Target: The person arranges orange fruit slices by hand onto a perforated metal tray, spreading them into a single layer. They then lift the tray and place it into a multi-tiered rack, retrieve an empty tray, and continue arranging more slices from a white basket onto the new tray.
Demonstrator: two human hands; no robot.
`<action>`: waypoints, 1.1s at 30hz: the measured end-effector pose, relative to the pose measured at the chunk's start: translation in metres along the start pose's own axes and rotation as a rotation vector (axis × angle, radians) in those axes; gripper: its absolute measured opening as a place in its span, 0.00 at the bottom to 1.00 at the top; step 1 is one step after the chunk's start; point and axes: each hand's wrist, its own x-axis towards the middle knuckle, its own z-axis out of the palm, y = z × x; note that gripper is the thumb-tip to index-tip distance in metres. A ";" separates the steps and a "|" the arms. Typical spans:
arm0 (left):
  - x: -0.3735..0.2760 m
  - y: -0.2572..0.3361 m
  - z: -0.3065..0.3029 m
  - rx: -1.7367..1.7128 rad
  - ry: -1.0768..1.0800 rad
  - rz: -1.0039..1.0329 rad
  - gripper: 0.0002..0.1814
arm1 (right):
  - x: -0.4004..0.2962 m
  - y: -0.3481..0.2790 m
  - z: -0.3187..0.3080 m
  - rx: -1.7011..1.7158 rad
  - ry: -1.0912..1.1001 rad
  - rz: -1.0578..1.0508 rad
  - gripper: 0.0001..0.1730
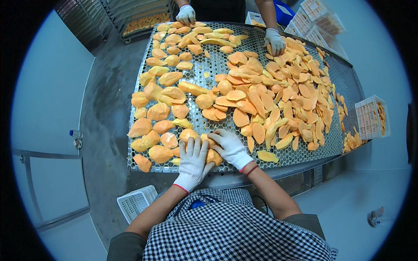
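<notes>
Orange-yellow slices, seemingly peeled sweet potato, lie on a mesh drying tray (pixel 209 70) with hexagonal holes. My left hand (pixel 192 161), in a white knit glove with a red cuff edge, rests flat with fingers spread over slices near the tray's near edge. Just right of it, my right hand (pixel 230 146), gloved alike, reaches left with its fingertips on a slice (pixel 207 139). Another slice (pixel 214 157) shows between the two hands. Whether either hand grips a slice cannot be told. Slices lie spread out on the left; a large heap (pixel 287 94) covers the right part.
Across the tray, a co-worker's gloved hands (pixel 275 41) touch slices. A white plastic basket (pixel 362 119) holding slices stands at the right end; another basket (pixel 134 204) is low at left. Stacked baskets (pixel 303 24) stand at back right, a wheeled rack (pixel 130 19) at back left.
</notes>
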 end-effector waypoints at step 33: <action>0.104 -0.034 0.012 0.083 -0.122 -0.095 0.34 | 0.058 0.030 -0.025 -0.257 -0.054 0.302 0.21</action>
